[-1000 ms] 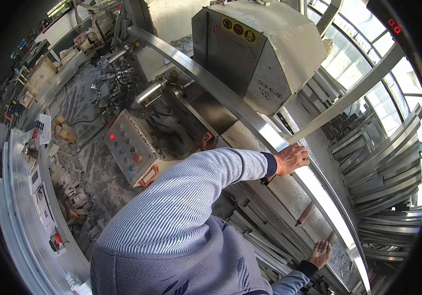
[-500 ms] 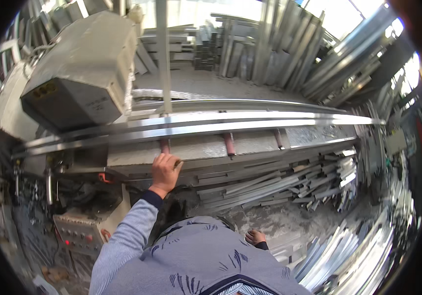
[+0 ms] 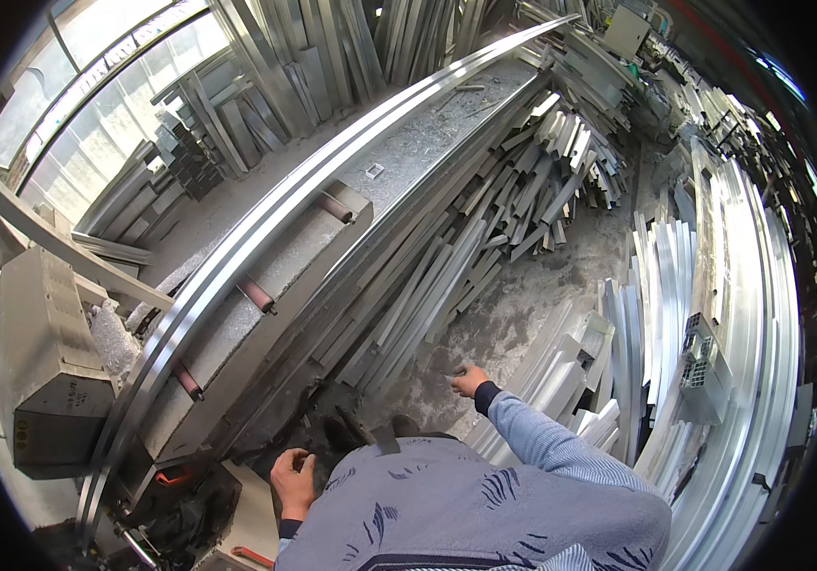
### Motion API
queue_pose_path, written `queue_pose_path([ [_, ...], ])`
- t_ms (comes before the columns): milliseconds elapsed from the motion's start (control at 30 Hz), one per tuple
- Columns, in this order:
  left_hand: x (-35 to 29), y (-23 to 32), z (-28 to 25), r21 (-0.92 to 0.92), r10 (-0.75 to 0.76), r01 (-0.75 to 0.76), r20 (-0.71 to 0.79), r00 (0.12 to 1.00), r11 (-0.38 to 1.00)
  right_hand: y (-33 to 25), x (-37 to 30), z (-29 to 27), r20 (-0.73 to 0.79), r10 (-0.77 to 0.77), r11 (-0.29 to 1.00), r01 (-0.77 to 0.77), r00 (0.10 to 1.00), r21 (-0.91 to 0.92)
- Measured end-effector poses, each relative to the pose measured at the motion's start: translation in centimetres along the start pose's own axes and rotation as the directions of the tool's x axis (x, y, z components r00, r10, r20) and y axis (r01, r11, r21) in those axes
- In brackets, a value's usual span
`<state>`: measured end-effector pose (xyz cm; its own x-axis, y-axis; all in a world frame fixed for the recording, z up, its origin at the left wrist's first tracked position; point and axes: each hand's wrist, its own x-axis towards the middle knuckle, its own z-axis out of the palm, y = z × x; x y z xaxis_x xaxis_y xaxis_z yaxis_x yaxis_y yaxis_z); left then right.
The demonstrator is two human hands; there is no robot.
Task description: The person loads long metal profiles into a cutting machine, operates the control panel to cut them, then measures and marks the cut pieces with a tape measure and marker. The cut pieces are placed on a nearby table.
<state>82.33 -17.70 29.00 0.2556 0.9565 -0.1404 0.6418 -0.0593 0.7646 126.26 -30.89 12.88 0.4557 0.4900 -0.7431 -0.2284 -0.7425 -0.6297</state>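
My left hand [image 3: 294, 482] hangs low in front of my body, near the machine's front edge, its fingers loosely curled with nothing seen in them. My right hand [image 3: 469, 381] reaches out over the floor, thumb and fingers pinched together. A small pale tip sticks out from the pinch, too small to name. Beyond my hands, two long shiny metal profiles [image 3: 266, 205] lie side by side along the machine bed [image 3: 285, 252], across its reddish rollers [image 3: 256, 294]. Neither hand touches them.
A boxy beige machine head [image 3: 47, 362] stands at left. Heaped metal offcuts [image 3: 523, 181] lie beside the bed. Stacks of long profiles [image 3: 751, 314] line the right side, near a short hollow profile piece [image 3: 707, 371]. More profiles [image 3: 323, 48] lean upright at the back.
My view has turned to the right. My left hand has left the front edge of the bed and dropped close to my body. My right arm has stretched forward over the floor.
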Motion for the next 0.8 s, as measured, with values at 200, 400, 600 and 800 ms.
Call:
queue_pose_path([
  [200,-5.2,2.7,0.5,0.195,0.04,-0.068,0.145,0.989,0.978,1.4,3.7,0.5,0.094,-0.045,0.988,0.058,0.995,-0.145],
  [400,-8.8,2.4,0.7,0.184,-0.054,0.025,0.15,0.987,0.983,4.0,5.5,1.0,0.054,-0.031,0.958,0.045,0.998,-0.284],
  [600,-11.1,1.6,0.2,0.167,-0.034,0.007,0.159,0.987,0.986,10.0,2.9,-1.8,-0.085,0.132,0.89,-0.156,0.988,-0.429],
  [800,-15.4,-1.8,-2.4,0.19,0.008,-0.036,0.147,0.989,0.981,21.2,5.2,-3.2,-0.031,0.141,0.714,-0.123,0.989,-0.689],
])
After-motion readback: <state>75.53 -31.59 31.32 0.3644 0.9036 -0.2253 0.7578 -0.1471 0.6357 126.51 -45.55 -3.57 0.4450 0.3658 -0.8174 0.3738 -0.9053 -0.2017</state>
